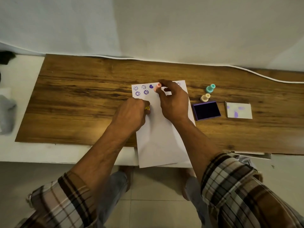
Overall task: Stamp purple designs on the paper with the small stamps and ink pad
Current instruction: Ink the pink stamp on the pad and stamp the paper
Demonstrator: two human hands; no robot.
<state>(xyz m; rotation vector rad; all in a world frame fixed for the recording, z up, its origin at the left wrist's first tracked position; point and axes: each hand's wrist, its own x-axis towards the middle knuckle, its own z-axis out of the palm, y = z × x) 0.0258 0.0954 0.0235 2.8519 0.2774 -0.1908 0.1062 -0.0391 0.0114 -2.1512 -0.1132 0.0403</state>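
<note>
Head view shows the paper (162, 129) lying lengthwise on a wooden board (82, 99), its top rows already carrying purple smileys (140, 90) and one solid heart (151, 86). The right hand (174, 102) pinches a pink stamp (157, 87) between thumb and forefinger, the other fingers curled loosely behind. That stamp sits just at 3 o'clock of the heart, its long axis tilted, top leaning toward 1 o'clock; whether its face touches the sheet cannot be told. The left hand (131, 114) rests on the sheet's left edge at 8 o'clock from the stamp, fingers closed around a yellow stamp (147, 108) of which only a tip shows.

The pad (206, 110) lies open at 4 o'clock from the pink stamp, just beside the paper's right edge, with its lid (238, 110) further out at 3 o'clock. A teal stamp (210, 88) and a cream stamp (205, 97) stand at 12 o'clock of the pad.

The right hand is clearly nearer the pad, so re-inking likely falls to it, a short sweep toward 4 o'clock. Blank paper lies toward 6 o'clock.
</note>
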